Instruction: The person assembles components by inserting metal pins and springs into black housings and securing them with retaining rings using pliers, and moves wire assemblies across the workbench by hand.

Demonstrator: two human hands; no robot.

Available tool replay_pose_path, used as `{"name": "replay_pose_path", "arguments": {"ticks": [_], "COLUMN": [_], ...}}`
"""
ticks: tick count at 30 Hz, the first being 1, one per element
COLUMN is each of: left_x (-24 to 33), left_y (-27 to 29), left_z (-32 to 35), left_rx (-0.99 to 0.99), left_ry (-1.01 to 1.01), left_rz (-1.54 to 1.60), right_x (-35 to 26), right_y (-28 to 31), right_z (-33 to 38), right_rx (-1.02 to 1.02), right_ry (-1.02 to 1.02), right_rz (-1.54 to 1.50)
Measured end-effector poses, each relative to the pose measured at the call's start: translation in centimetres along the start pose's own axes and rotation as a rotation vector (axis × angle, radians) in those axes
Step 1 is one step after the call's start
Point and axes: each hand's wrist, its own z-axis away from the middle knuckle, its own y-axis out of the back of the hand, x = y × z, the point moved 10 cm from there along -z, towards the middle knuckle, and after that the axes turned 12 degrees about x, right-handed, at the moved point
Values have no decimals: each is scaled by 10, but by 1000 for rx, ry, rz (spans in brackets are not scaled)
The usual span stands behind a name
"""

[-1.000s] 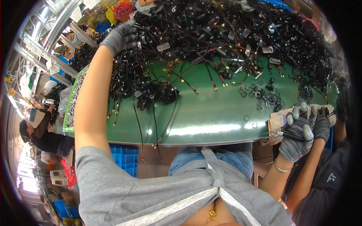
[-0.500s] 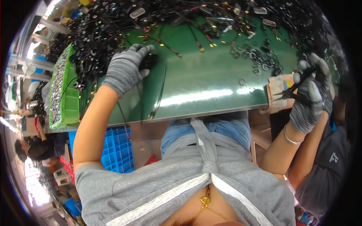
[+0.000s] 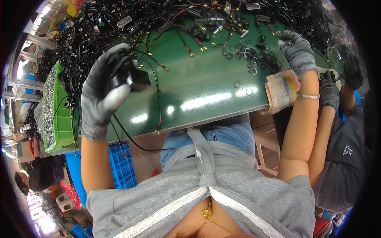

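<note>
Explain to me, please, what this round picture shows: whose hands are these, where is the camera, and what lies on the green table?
The camera sits on a person's head and looks down, so the edges bend. Both gloved hands are that person's own. The left hand holds a small black part with thin wires hanging from it. The right hand reaches over small black rings. The green table carries a tangle of black wires at its far side. A green tray stands at the left. A co-worker's dark gloved hand is on the right.
</note>
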Motion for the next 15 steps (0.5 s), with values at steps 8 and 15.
{"name": "replay_pose_path", "arguments": {"ticks": [8, 15], "left_x": [-32, -59], "left_y": [-37, -69], "left_z": [48, 56], "left_rx": [60, 197], "left_ry": [407, 489], "left_rz": [1127, 1429], "right_x": [-94, -118], "right_y": [-66, -89], "right_z": [-12, -5], "right_rx": [-170, -302], "right_ry": [333, 589], "right_rz": [320, 485]}}
